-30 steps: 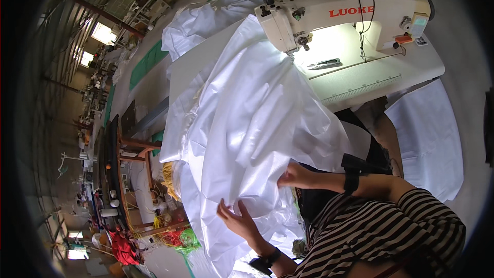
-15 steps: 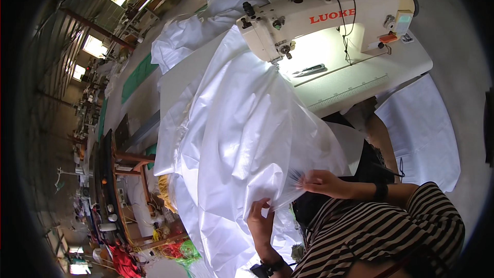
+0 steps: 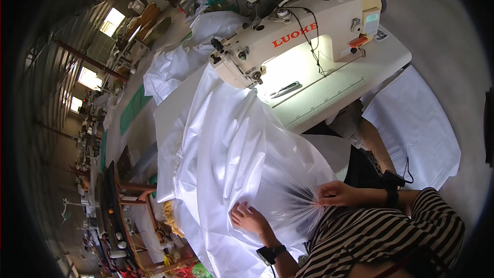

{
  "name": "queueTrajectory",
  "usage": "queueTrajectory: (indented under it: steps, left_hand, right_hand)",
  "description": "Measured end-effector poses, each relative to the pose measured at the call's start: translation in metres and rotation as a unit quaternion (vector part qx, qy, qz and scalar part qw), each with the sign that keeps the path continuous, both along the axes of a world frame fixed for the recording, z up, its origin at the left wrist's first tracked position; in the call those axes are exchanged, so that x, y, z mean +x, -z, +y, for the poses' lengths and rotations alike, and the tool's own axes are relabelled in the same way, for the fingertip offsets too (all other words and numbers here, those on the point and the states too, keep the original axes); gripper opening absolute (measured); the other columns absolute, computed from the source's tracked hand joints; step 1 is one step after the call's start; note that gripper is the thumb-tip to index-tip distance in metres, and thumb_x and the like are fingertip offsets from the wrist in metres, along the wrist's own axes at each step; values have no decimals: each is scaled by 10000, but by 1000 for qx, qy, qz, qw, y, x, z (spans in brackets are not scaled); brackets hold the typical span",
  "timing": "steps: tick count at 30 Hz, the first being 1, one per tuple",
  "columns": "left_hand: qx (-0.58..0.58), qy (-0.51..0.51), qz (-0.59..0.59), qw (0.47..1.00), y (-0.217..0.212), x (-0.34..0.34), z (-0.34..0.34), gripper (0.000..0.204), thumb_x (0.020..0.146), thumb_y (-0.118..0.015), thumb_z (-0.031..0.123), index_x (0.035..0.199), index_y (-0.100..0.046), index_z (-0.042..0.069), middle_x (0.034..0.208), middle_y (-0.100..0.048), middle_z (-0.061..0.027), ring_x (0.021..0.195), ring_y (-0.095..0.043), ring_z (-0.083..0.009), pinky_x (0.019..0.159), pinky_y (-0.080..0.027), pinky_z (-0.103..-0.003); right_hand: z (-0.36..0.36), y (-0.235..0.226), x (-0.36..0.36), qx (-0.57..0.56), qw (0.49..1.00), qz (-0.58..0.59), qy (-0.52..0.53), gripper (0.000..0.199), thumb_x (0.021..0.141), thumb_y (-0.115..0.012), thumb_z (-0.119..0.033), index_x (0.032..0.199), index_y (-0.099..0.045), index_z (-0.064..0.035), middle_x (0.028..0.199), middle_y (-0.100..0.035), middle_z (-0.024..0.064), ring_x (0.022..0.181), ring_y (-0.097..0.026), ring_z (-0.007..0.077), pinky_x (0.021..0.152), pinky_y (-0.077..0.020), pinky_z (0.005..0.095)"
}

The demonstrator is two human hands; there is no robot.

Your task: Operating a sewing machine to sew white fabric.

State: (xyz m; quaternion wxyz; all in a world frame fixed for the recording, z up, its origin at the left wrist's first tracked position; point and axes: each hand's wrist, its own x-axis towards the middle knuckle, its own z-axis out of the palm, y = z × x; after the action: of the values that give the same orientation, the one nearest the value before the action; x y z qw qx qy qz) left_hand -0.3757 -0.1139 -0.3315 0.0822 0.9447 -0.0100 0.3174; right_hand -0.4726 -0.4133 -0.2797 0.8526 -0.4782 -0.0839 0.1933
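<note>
White fabric (image 3: 226,144) drapes from the needle area of the cream sewing machine (image 3: 303,31) down off the bench (image 3: 334,92) into the lap. The right hand (image 3: 337,194) has its fingers (image 3: 323,195) closed, pinching a gathered fold of the fabric. The left hand (image 3: 248,216) lies flat on the fabric, fingers spread open.

The white cloth (image 3: 226,144) is seen to be thin and glossy, with a satin sheen and sharp creases where it is gathered. The sewing machine (image 3: 303,31) is cased in smooth, cream, semi-gloss enamel, with small bright metal parts at its head. The machine table (image 3: 355,82) is topped with a smooth, matt white surface.
</note>
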Motion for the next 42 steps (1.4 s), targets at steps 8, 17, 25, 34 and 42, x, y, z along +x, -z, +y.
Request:
queueTrajectory:
  steps: [8, 17, 25, 34, 42]
  left_hand:
    - [-407, 143, 327, 841, -127, -72, -3, 122, 891, -693, 93, 946, -650, -8, 720, -636, -58, 636, -554, -115, 583, -448, -274]
    - [-562, 239, 432, 664, -129, -86, -68, 276, 937, -584, 11, 1199, -545, -69, 1014, -660, -82, 918, -612, -121, 806, -488, -257]
    - [-578, 134, 340, 730, -105, -92, -69, 110, 954, -606, 81, 954, -630, -26, 805, -645, 9, 710, -566, -49, 626, -438, -195]
    - [-416, 173, 267, 852, -92, -98, -92, 108, 886, -680, 67, 934, -636, -19, 734, -664, -89, 622, -615, -121, 569, -480, -275]
    - [-274, 266, 156, 911, -103, -96, -107, 84, 831, -680, -13, 899, -641, 18, 724, -606, -120, 583, -592, -277, 529, -461, -368]
  right_hand:
    - [-9, -41, -6, -210, 954, -209, 41, 144, 951, -635, -172, 954, -675, -34, 841, -708, 75, 717, -683, 188, 650, -517, 309]
    - [43, -46, -1, -392, 767, -508, 8, 169, 918, -640, -266, 924, -585, -106, 767, -589, 45, 609, -619, 243, 518, -487, 328]
    - [15, -47, 8, -359, 908, -196, 87, 275, 938, -631, -310, 1029, -623, -51, 820, -652, 80, 671, -641, 240, 619, -498, 350]
    - [25, -10, 6, -339, 933, -107, -55, 344, 964, -572, -354, 938, -654, -21, 805, -673, 139, 776, -665, 297, 735, -496, 378]
    - [-29, -28, 9, -577, 625, -331, 408, 290, 872, -669, -358, 905, -680, -71, 874, -669, 137, 828, -661, 317, 786, -487, 426]
